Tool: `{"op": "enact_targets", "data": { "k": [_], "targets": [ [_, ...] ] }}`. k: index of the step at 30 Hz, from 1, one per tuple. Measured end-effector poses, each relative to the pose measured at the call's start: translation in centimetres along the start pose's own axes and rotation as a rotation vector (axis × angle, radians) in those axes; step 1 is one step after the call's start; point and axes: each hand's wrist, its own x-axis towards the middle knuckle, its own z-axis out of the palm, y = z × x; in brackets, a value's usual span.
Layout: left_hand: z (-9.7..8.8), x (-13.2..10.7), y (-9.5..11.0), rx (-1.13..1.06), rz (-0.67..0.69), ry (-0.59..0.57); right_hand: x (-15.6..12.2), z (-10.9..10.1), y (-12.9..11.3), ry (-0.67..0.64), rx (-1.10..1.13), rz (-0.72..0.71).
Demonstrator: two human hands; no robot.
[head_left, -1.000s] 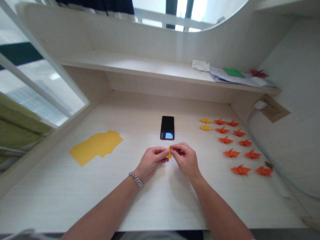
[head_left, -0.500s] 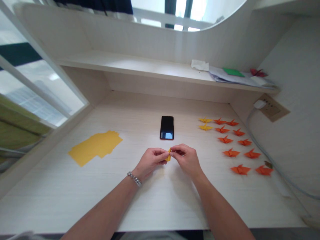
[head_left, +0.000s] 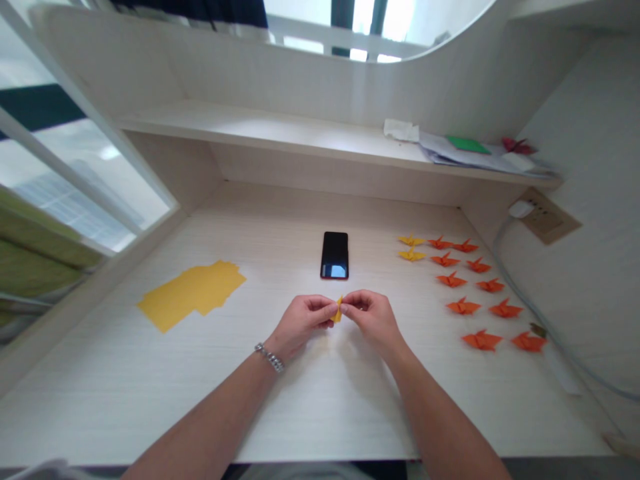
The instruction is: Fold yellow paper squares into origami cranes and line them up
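Note:
A small folded piece of yellow paper is pinched between both my hands just above the pale desk. My left hand, with a metal bracelet at the wrist, grips its left side with thumb and fingers closed. My right hand pinches its right side, fingers curled. Most of the paper is hidden by my fingertips. A black phone lies flat just beyond my hands.
Yellow paper sheets lie on the left. Two yellow paper cranes and several orange ones stand in rows on the right. A shelf holds papers. A wall socket and cable are at the right.
My hands have shifted slightly lower and the yellow paper shows less between my fingers. Nothing else on the desk has moved.

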Motion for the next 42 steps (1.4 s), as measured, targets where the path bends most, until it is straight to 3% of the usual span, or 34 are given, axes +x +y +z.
{"op": "enact_targets", "data": {
  "k": [12,24,35,42],
  "targets": [
    [0.3,0.1,0.0,-0.076,-0.005,-0.001,-0.4,0.2,-0.5,-0.015,-0.023,-0.053],
    [0.7,-0.2,0.6,-0.202,-0.005,-0.042,-1.1,0.6,-1.2,0.057,-0.293,-0.332],
    [0.5,-0.2,0.2,-0.123,-0.040,-0.102,0.1,-0.7,-0.5,-0.097,-0.092,-0.016],
    [0.6,-0.2,0.4,-0.199,-0.081,-0.103,0.0,-0.6,-0.3,-0.101,-0.062,-0.056]
  ]
}}
